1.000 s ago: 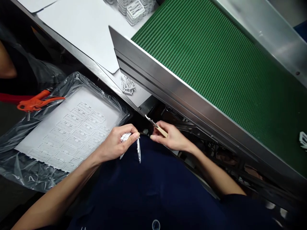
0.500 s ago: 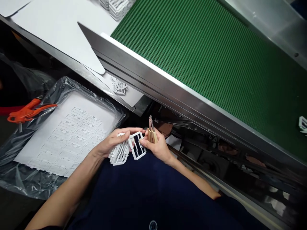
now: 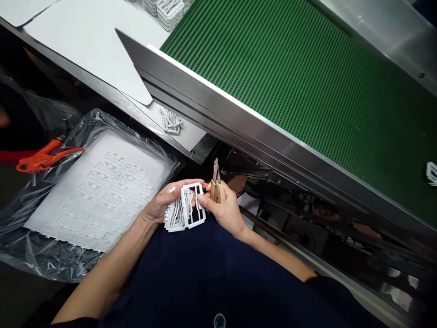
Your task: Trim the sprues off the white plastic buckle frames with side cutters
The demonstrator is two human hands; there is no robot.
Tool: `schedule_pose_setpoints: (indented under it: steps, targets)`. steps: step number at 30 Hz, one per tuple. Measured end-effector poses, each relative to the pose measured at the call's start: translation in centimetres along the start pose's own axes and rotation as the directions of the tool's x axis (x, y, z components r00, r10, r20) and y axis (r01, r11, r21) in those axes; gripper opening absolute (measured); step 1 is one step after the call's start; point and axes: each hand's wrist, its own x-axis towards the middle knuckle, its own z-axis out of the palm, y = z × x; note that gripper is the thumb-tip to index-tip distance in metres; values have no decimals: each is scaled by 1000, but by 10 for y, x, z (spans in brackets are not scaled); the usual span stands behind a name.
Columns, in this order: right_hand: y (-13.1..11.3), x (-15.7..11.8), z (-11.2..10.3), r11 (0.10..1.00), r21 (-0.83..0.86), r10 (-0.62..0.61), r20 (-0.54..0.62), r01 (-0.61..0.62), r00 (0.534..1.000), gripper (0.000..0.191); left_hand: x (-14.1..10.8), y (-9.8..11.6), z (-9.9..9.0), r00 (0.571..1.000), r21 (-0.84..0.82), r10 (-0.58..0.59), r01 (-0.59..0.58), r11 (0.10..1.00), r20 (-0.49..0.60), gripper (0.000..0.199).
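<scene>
My left hand is closed round a stack of white plastic frames, thumb on top. Just right of the stack, a single white frame overlaps its edge, pinched by the thumb and fingers of my right hand. That same hand also holds a pair of nippers with tan handles, their metal jaws pointing up and away from me. The fingertips of my left hand behind the frames are partly hidden.
A green conveyor belt with a metal side rail runs across the far side. Loose frames lie by the rail; stacked frames stand farther back. At left are a plastic-lined box with a white sheet and orange-handled cutters.
The single frame has moved left against the stack, overlapping it more. My left hand and the stack have shifted slightly right, and the nippers stay in my right hand.
</scene>
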Motion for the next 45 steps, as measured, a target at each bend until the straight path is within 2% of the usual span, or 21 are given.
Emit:
schedule_pose_setpoints:
  steps: [4,6,7,9,10,12,15,17,27,35,38,40,42,45]
  targets:
    - [-2,0,-2,994,-111,19,58,-13,998,30,1,-4,-1,999,-18,15,-15,1000,33,49]
    - [-11,1,-11,954,-289,-51,110,81,993,27,0,-5,-2,1000,-32,31,-31,999,2,46]
    - [-17,2,-17,901,-404,-115,130,158,985,26,-1,-5,-3,1000,-33,27,-28,999,-16,47]
    - [-30,5,-33,730,-611,-237,194,306,952,25,-3,-4,-5,999,-13,15,-15,1000,-45,50]
    - [-36,6,-41,642,-678,-264,245,359,933,25,-4,-4,-6,999,0,8,-8,1000,-52,53]
    - [-46,9,-55,490,-759,-241,354,428,904,24,-6,-2,-7,998,19,4,-3,1000,-59,55]
    - [-54,11,-65,298,-826,-146,456,478,878,24,-7,-2,-7,999,9,0,0,1000,-47,52]
    - [-56,12,-66,216,-837,-109,491,503,864,26,-7,-3,-7,999,-1,-7,7,1000,-38,53]
    - [-68,16,-62,83,-820,-9,567,566,824,27,-11,-9,-10,1000,-7,-22,23,1000,18,54]
    - [-75,14,-60,36,-822,47,570,569,820,26,-11,-7,-8,999,18,-38,37,999,6,56]
    - [-73,16,-61,70,-817,42,575,572,817,24,-10,-8,-8,999,20,-40,40,999,11,56]
    - [-68,17,-63,155,-804,14,583,574,813,21,-9,-7,-8,999,16,-38,38,999,3,56]
    - [-61,18,-64,288,-781,-23,573,554,819,17,-9,-7,-8,1000,9,-29,29,1000,-7,56]
    - [-48,20,-63,518,-724,-64,497,455,865,10,-7,-3,-7,1000,-10,-1,1,1000,-18,57]
